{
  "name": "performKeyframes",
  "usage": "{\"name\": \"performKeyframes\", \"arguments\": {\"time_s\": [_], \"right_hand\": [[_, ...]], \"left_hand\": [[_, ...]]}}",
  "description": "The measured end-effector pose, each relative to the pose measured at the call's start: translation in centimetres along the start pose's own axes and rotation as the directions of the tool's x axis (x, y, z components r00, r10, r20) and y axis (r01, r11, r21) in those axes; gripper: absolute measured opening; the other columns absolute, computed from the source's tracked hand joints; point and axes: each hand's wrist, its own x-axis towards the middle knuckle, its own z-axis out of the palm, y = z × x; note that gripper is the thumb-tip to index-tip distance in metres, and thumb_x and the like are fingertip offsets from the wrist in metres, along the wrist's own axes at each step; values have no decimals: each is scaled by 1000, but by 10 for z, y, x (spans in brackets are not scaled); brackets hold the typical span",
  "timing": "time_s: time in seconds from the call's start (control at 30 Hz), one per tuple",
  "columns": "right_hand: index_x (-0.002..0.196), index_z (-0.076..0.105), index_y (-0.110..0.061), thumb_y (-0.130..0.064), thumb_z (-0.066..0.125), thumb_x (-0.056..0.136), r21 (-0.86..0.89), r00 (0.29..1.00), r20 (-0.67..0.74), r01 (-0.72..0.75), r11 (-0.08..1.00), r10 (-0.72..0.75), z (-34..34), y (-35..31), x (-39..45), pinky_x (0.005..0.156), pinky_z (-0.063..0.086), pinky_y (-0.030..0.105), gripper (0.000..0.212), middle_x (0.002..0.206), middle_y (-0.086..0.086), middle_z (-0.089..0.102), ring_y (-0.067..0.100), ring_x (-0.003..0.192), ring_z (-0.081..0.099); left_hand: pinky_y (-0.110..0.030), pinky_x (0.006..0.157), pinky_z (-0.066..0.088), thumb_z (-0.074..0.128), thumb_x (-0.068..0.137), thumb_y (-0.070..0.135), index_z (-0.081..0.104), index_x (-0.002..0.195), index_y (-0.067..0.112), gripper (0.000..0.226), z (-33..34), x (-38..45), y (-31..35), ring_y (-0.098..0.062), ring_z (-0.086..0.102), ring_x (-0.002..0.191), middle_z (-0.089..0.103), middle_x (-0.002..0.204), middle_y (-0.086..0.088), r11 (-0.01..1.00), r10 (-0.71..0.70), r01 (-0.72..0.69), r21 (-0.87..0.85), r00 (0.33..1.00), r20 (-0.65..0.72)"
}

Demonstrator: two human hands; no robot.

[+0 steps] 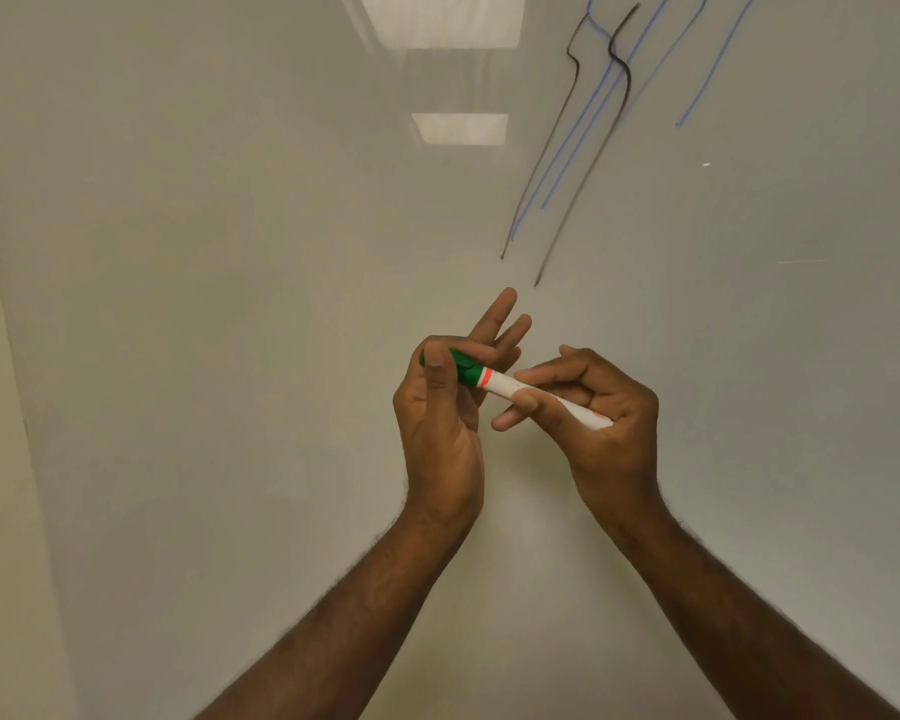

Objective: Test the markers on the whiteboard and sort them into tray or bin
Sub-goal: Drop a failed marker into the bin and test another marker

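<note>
Here, one marker (510, 388) is in view, held level between two hands in front of the whiteboard (230, 304), roughly in the middle of the scene. Its white barrel runs from lower right to upper left, with an orange band where it meets a green cap (466, 370). The left hand (440, 407) pinches the cap between thumb and curled forefinger, its other three fingers spread loosely toward the board. The right hand (598, 407) grips the barrel, fingers wrapped around it and the tail end tucked into the palm. The cap looks seated on the barrel, though the left thumb hides part of it, so I cannot be sure. On the far right of the board are two dark strokes (578, 163) and about four blue strokes (707, 65), some overlapping. Two pale rectangles of ceiling light (461, 128) reflect in the board's glossy surface.
</note>
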Motion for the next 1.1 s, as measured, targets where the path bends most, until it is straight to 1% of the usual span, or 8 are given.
{"name": "performKeyframes", "arguments": {"time_s": [0.1,0.23,0.4,0.5,0.6,0.7,0.93,1.1], "right_hand": [[89,71,-23,-29,77,85,98,996,29,-87,991,84,-1,-2,0,85,49,8,9,75,-14,76,11,74,73],[88,72,-19,-20,73,87,198,984,98,-163,967,146,-7,-5,-4,83,55,19,2,73,-6,77,17,66,74],[87,69,-14,-27,72,89,237,943,160,-323,916,291,-4,-18,-13,74,59,26,14,71,4,77,26,63,75],[90,70,-13,-34,66,85,183,934,169,-343,921,314,-7,-28,-20,79,55,19,22,66,5,75,24,63,74],[95,72,-17,-36,68,85,105,926,214,-339,935,311,-13,-37,-25,81,55,18,22,71,3,76,20,67,74],[100,74,-8,-24,71,86,100,897,291,-376,921,334,-19,-44,-30,76,56,19,21,77,6,78,22,70,76],[106,75,-7,-11,76,86,3,854,314,-438,899,415,-21,-54,-65,78,61,28,20,95,2,80,24,79,77],[106,76,-4,-5,77,87,-69,838,276,-472,879,471,-31,-63,-98,76,61,30,19,93,4,79,23,79,76]], "left_hand": [[-60,112,40,36,99,39,58,98,10,37,4,-9,0,-33,62,125,66,134,-8,999,-50,49,-15,997,-59],[-44,107,48,34,102,35,69,91,26,38,8,-20,3,-32,60,127,66,134,-9,996,-81,79,-32,995,-61],[-45,115,40,27,106,28,56,97,11,35,2,-32,4,-32,55,133,63,137,-10,997,-73,73,-1,996,-42],[-51,117,36,29,107,29,57,99,11,34,-9,-33,10,-32,54,134,64,136,-9,993,-74,72,95,997,17],[-51,111,44,46,101,41,65,106,10,37,-25,-35,18,-30,61,127,70,127,-9,973,-95,89,214,995,21],[-48,103,52,54,98,37,73,108,11,34,-39,-46,20,-28,68,115,75,114,-9,939,-125,125,320,992,-20],[-33,90,57,65,89,29,76,95,13,20,-51,-77,34,-21,74,96,79,92,-1,906,-203,205,371,978,-44],[-35,85,60,69,90,10,71,106,2,17,-58,-104,39,-27,76,93,79,94,-9,902,-305,281,327,952,26]]}}
